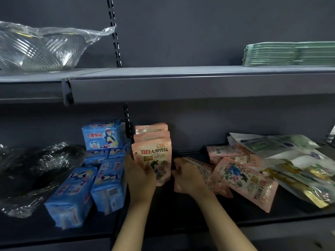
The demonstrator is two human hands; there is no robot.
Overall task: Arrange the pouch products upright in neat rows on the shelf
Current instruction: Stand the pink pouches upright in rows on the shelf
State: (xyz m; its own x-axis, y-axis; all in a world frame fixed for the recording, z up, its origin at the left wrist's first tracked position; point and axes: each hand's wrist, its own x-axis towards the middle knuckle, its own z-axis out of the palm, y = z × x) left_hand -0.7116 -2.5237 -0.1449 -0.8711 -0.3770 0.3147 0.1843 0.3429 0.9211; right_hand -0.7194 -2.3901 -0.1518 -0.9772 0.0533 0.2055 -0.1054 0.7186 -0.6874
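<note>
Left hand [140, 175] grips the front pink pouch [154, 158] by its lower left edge, thumb across its face, and it stands upright at the head of a short row of pink pouches [151, 132] running back to the shelf wall. Just beside it, the right hand [184, 175] curls its fingers round a tilted pink pouch [204, 171]. More pink pouches [244, 180] lie flat to the right on the lower shelf [181, 220], next to green and gold packs [293, 160]. Blue packets [101, 171] sit left of the row.
</note>
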